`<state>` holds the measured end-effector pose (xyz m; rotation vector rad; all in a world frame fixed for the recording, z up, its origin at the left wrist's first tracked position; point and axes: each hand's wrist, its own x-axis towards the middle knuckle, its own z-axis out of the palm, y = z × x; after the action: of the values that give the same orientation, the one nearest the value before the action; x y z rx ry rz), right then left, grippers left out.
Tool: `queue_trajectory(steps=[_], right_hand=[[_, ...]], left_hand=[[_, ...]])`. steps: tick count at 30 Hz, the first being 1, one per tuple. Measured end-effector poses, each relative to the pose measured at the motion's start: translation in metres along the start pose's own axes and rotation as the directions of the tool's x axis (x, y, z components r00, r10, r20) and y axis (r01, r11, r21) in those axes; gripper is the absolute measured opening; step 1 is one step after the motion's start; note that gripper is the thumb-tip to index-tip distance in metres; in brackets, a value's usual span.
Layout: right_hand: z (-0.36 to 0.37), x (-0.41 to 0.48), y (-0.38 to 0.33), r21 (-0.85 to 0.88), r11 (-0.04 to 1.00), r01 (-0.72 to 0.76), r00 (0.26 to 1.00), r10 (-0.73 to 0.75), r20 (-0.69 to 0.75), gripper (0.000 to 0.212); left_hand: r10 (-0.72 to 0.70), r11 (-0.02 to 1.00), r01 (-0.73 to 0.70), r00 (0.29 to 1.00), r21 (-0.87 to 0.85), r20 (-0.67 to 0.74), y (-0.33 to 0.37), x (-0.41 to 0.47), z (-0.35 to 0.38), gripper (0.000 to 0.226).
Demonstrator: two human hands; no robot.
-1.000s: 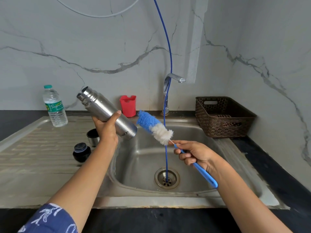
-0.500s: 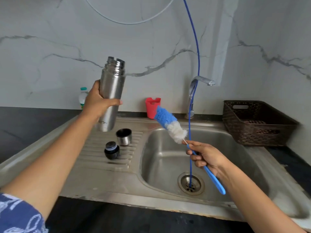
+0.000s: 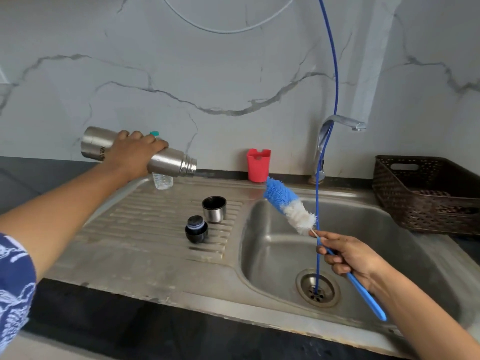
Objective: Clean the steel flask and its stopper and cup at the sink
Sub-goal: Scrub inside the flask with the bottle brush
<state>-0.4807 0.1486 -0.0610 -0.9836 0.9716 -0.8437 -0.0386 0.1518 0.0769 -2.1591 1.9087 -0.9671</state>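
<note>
Sink (image 3: 272, 245): no water running. Flask (image 3: 171, 163) held near-horizontal above drainboard, left hand (image 3: 132, 154) grip wrapped round its body. Right hand (image 3: 350, 255) grip closed on brush (image 3: 288, 203) handle (head outside flask). Cup (image 3: 214, 209) and stopper (image 3: 196, 229) sit on drainboard; I'd judge all scrubbing is left.

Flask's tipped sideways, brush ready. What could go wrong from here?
1. The flask in the left hand lies almost level with its open mouth above the drainboard, not the basin: any liquid inside could run out there.
2. The blue hose hangs right beside the brush and right hand; swinging the brush could snag it.
3. The cup and stopper stand loose nearby and could be knocked.
</note>
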Motion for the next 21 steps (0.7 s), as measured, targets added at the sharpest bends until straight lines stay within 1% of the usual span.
queue_trajectory(steps=[3, 7, 9, 14, 17, 21], right_hand=[[-0.001, 0.0, 0.001, -0.014, 1.0, -0.003, 1.0, 0.003, -0.008, 0.028], [-0.004, 0.001, 0.001, -0.022, 1.0, 0.001, 1.0, -0.002, -0.016, 0.03], [-0.005, 0.002, 0.001, -0.028, 1.0, 0.001, 1.0, -0.002, -0.022, 0.031], [-0.006, 0.002, 0.002, -0.06, 0.998, 0.001, 1.0, -0.003, -0.029, 0.031], [-0.006, 0.001, 0.003, -0.075, 0.997, 0.002, 1.0, -0.004, -0.027, 0.031], [-0.01, 0.003, 0.002, -0.084, 0.996, 0.004, 0.999, -0.007, -0.034, 0.032]], left_hand=[[0.075, 0.971, -0.092, 0.994, 0.222, 0.08, 0.0, 0.002, 0.001, 0.062], [0.174, 0.877, -0.216, 0.975, 0.428, 0.137, 0.002, 0.008, 0.01, 0.056], [0.191, 0.849, -0.243, 0.969, 0.47, 0.156, 0.004, 0.012, 0.015, 0.057], [0.239, 0.809, -0.282, 0.959, 0.515, 0.149, 0.004, 0.018, 0.025, 0.062], [0.327, 0.751, -0.354, 0.933, 0.558, 0.151, 0.001, 0.022, 0.038, 0.057], [0.467, 0.666, -0.462, 0.87, 0.585, 0.156, -0.001, 0.03, 0.056, 0.053]])
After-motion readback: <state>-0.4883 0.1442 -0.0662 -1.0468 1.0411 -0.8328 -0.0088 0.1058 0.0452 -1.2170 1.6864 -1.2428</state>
